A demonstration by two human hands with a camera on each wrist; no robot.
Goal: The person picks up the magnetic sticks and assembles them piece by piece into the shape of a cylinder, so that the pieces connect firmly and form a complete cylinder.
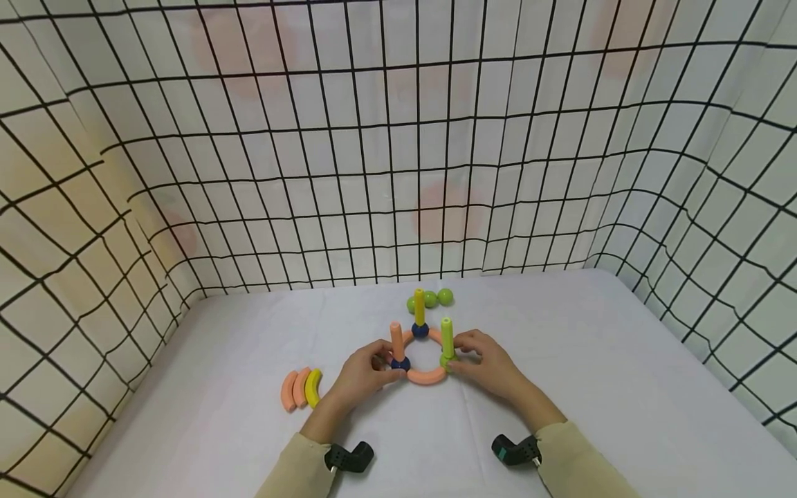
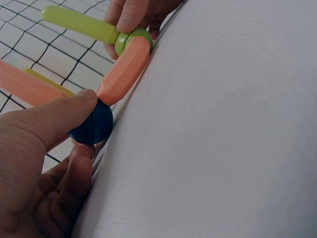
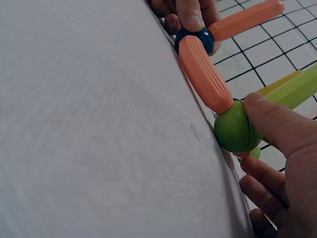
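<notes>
A ring of curved orange rods joined by balls lies on the white table (image 1: 205,387). My left hand (image 1: 360,377) pinches its left dark blue ball (image 2: 99,124), thumb on top, fingers below. From that ball rises a straight orange rod (image 1: 396,341). My right hand (image 1: 492,365) pinches the green ball (image 3: 235,130) on the right, which carries an upright light-green rod (image 1: 447,337). Between the hands, the front curved orange rod (image 1: 426,377) links these two balls. At the back, another dark blue ball (image 1: 420,330) bears an upright yellow rod (image 1: 420,308).
Several loose green balls (image 1: 445,297) sit just behind the ring. Left of my left hand lie two curved orange rods (image 1: 288,391) and a curved yellow rod (image 1: 313,387), side by side. White walls with a black grid (image 1: 367,145) enclose the table at the back and sides.
</notes>
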